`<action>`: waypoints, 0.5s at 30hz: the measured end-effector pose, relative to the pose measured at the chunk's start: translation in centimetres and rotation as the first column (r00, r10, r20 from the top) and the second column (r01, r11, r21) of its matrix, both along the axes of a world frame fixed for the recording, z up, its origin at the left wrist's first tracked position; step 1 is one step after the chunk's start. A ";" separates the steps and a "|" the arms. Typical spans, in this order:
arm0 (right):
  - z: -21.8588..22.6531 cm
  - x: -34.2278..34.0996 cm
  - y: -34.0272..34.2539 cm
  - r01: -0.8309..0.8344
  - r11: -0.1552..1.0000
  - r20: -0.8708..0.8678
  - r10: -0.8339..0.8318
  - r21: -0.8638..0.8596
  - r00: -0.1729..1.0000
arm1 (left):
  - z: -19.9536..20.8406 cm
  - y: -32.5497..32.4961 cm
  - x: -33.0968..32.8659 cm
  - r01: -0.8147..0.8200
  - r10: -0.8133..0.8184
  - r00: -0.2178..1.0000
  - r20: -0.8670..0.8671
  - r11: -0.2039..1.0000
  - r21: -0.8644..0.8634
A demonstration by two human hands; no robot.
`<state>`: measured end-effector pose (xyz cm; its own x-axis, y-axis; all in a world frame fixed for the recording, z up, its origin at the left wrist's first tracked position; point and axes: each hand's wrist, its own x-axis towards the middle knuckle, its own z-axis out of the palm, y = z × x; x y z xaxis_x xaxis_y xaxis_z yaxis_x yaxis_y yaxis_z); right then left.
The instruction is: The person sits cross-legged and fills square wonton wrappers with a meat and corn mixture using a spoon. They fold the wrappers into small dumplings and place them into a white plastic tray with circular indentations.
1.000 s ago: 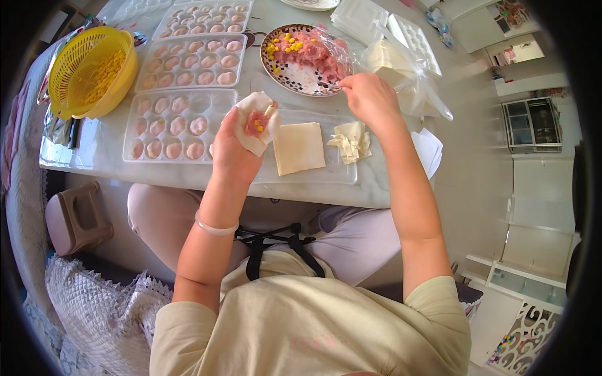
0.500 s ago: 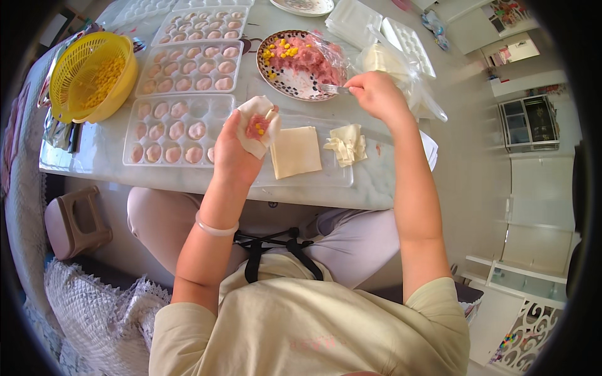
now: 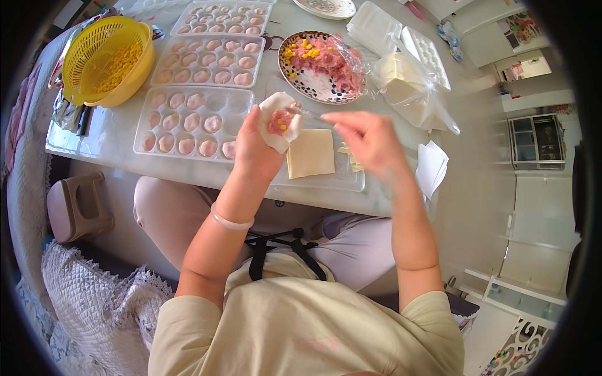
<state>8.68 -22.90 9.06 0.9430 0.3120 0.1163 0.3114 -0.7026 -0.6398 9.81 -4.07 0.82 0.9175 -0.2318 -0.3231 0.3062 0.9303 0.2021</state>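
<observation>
On the palm of my left hand [image 3: 259, 147] lies a pale dough wrapper [image 3: 288, 136] with pink minced meat and yellow corn kernels in its middle. My right hand [image 3: 367, 141], slightly blurred, is closed round a metal fork [image 3: 307, 113] whose tip reaches the filling. Beyond them stands a patterned plate [image 3: 313, 88] of pink minced meat [image 3: 335, 66] dotted with corn. A square stack of wrappers [image 3: 311, 154] lies on a clear plastic lid [image 3: 351, 182] below my hands. Crumpled dough [image 3: 354, 161] beside it is partly hidden by my right hand.
Compartment trays of filled dumplings [image 3: 194, 156] run along the left side of the table. A yellow colander [image 3: 141, 81] holds corn at the far left. At the right are a plastic bag of wrappers [image 3: 401, 88], stacked white trays [image 3: 374, 25] and white papers [image 3: 432, 164].
My right hand has brought the fork from the meat plate down and left to the wrapper in my left hand. The whole view has shifted slightly.
</observation>
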 end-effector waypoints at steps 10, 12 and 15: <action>-0.4 -5.1 2.1 0.060 0.978 0.216 -0.015 -0.201 0.976 | 0.2 0.6 0.7 -0.122 0.121 0.991 -0.058 0.993 0.000; -0.7 -4.8 1.3 0.078 0.997 0.073 -0.077 -0.009 0.994 | 0.7 0.5 0.4 -0.059 0.060 0.998 -0.036 0.998 0.017; -2.7 -3.8 -0.1 0.200 0.950 -0.286 -0.127 0.241 0.950 | 1.3 0.1 -0.2 -0.027 0.027 1.000 0.004 1.000 0.010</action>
<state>4.86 -23.04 6.40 0.9858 0.1434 -0.0870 0.0010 -0.5237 -0.8519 9.59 -3.95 2.13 0.9246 -0.2038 -0.3217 0.2804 0.9359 0.2131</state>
